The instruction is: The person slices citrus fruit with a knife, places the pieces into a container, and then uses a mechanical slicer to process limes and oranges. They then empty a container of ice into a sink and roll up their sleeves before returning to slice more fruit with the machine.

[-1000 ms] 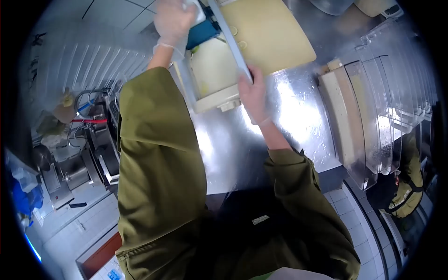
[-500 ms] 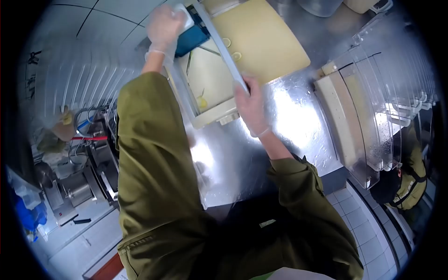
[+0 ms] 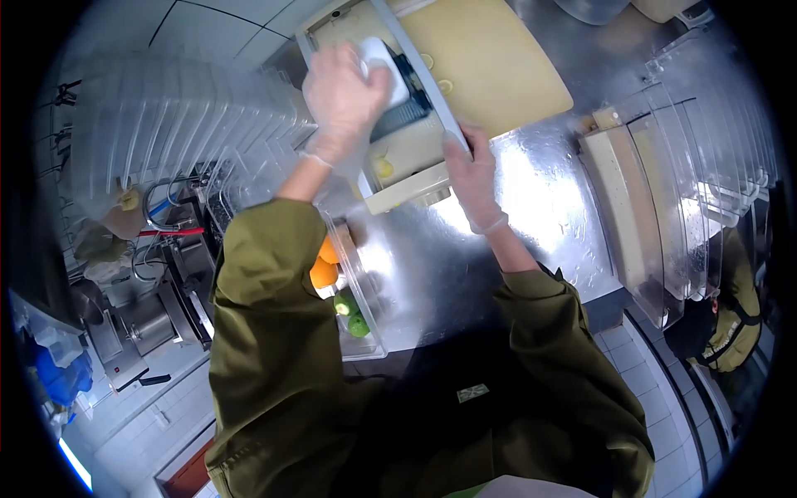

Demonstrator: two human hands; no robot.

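My gloved left hand (image 3: 344,98) is closed on the white handle (image 3: 390,76) of a dark teal pusher (image 3: 404,114). The pusher sits on the bed of a mandoline slicer (image 3: 419,70), which lies tilted partly over a yellow cutting board (image 3: 498,66). At the slicer's near end is a small yellow piece (image 3: 383,168), perhaps lemon. Round citrus slices (image 3: 446,86) lie on the board beside the frame. My gloved right hand (image 3: 473,178) grips the slicer's right rail near its near corner. What is under the pusher is hidden.
A clear bin (image 3: 378,332) with oranges (image 3: 324,272) and limes (image 3: 358,324) stands by my left forearm on the steel counter (image 3: 531,207). Clear containers (image 3: 183,133) line the left; more upright clear panels (image 3: 656,191) are at right.
My left hand has slid the pusher along the slicer toward its near end. The bin of oranges and limes has come into sight. My right hand keeps hold of the rail.
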